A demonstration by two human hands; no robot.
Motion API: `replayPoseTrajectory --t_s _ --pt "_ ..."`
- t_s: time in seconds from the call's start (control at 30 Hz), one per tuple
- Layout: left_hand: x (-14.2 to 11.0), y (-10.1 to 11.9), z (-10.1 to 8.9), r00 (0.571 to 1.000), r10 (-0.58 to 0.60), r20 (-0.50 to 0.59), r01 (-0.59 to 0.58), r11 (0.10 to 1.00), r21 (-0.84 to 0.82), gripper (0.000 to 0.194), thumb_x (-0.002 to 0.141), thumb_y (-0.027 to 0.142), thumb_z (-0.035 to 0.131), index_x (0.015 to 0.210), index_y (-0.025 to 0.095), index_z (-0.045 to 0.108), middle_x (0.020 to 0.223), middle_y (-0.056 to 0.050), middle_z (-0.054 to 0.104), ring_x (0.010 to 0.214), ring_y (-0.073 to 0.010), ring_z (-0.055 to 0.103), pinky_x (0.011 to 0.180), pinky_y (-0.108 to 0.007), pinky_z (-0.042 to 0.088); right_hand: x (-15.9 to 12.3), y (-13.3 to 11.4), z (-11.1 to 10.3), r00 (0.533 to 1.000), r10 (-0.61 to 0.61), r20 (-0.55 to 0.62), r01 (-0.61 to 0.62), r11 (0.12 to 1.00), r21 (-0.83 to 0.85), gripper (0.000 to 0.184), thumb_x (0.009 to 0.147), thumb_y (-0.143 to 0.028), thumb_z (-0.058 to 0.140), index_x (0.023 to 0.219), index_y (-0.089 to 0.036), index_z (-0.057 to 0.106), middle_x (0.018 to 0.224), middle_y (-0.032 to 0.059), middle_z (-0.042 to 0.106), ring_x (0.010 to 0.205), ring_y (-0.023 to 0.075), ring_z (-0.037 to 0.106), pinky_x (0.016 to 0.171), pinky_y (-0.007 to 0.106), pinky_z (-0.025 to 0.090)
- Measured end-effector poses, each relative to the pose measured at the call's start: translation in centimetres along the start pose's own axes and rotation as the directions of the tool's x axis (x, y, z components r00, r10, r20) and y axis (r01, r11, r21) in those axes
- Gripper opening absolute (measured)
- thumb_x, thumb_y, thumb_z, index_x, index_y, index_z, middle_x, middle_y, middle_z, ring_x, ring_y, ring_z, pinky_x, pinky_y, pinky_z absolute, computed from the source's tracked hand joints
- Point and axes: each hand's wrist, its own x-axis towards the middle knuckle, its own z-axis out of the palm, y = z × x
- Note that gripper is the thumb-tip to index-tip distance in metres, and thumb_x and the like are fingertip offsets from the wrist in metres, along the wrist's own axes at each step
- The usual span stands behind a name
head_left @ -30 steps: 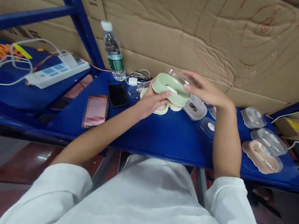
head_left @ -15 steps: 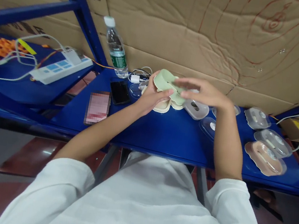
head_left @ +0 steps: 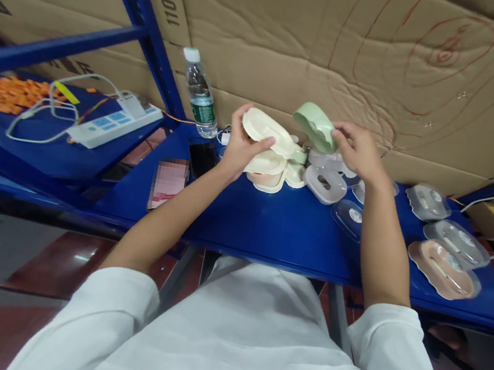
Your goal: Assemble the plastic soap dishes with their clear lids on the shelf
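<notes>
My left hand [head_left: 244, 150] is closed on a cream oval plastic tray [head_left: 268, 132], thumb on its near edge, held tilted above the table. My right hand [head_left: 358, 148] grips a green wavy-edged plastic piece [head_left: 314, 125] by its right end, raised and apart from the cream one. Below my left hand, cream and pinkish plastic pieces [head_left: 269, 179] lie stacked on the blue table [head_left: 277, 228]. A grey oval piece with a slot [head_left: 325, 185] rests to their right. Nearer my right forearm is a clear oval lid [head_left: 346, 219], partly hidden by it.
A water bottle [head_left: 204, 102] and a dark phone [head_left: 203, 157] stand and lie at the left. Farther left are a power strip [head_left: 114, 128] and orange pieces [head_left: 13, 95]. Lidded boxes [head_left: 444, 268] sit at the right. Cardboard [head_left: 276, 38] walls the back.
My right hand has taken the green piece off and carried it up and right. The cream tray in my left hand is now uncovered. The view has shifted slightly.
</notes>
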Motion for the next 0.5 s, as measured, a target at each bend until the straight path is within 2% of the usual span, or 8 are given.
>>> replayPoseTrajectory --t_s 0.1,0.17,0.27,0.37,0.43,0.5 --pt "1.5 -1.1 -1.8 0.997 0.046 -0.063 -0.030 0.971 0.236 0.101 0.084 0.082 0.076 0.159 0.035 0.027 0.155 -0.017 0.049 0.143 -0.0330 0.058 0.114 -0.050 0.055 -0.1 1.3 -0.1 0.999 -0.009 -0.042 0.007 0.999 -0.051 0.044 0.105 -0.051 0.051 0.128 -0.024 0.078 0.130 0.0104 0.079 0.122 0.0342 0.072 0.109 0.052 0.055" --pt "2.3 -2.2 -2.9 0.996 0.050 -0.076 -0.024 0.952 0.306 0.100 0.086 0.086 0.070 0.159 0.033 0.026 0.155 -0.019 0.048 0.141 -0.0316 0.059 0.114 -0.048 0.056 -0.1 1.7 0.0 0.999 -0.008 -0.050 0.005 0.998 -0.058 0.043 0.105 -0.048 0.051 0.129 -0.024 0.078 0.132 0.0096 0.079 0.125 0.0347 0.072 0.110 0.053 0.054" --pt "2.7 -4.1 -4.2 0.993 0.043 -0.109 -0.003 0.940 0.340 0.098 0.088 0.086 0.065 0.158 0.030 0.027 0.154 -0.019 0.050 0.138 -0.0284 0.062 0.114 -0.047 0.056 -0.1 1.9 0.1 0.999 -0.016 -0.044 0.011 0.994 -0.109 0.042 0.105 -0.043 0.051 0.131 -0.025 0.078 0.134 0.0092 0.078 0.127 0.0355 0.071 0.112 0.056 0.052" --pt "2.5 -5.3 -4.8 0.981 0.043 -0.189 0.034 0.922 0.385 0.100 0.085 0.083 0.073 0.155 0.025 0.031 0.152 -0.021 0.052 0.138 -0.0292 0.061 0.118 -0.048 0.052 0.0 2.4 0.5 1.000 -0.017 0.000 0.017 0.980 -0.197 0.038 0.104 -0.038 0.051 0.125 -0.026 0.080 0.129 0.0107 0.080 0.126 0.0369 0.071 0.116 0.062 0.048" --pt "2.4 -5.8 -4.9 0.971 0.019 -0.240 0.078 0.918 0.389 0.103 0.082 0.080 0.079 0.153 0.022 0.032 0.152 -0.022 0.052 0.138 -0.0308 0.061 0.121 -0.050 0.049 0.1 3.4 0.4 1.000 0.010 0.005 -0.008 0.970 -0.243 0.035 0.102 -0.035 0.052 0.119 -0.026 0.081 0.126 0.0121 0.080 0.127 0.0378 0.070 0.117 0.066 0.045" --pt "2.3 -6.2 -5.1 0.969 0.000 -0.247 0.093 0.925 0.367 0.105 0.081 0.078 0.081 0.153 0.021 0.032 0.153 -0.023 0.051 0.142 -0.0319 0.059 0.124 -0.051 0.046 -0.1 4.7 -0.3 0.997 0.070 -0.012 -0.071 0.970 -0.232 0.032 0.099 -0.034 0.056 0.118 -0.025 0.080 0.127 0.0129 0.080 0.127 0.0378 0.069 0.116 0.066 0.046"
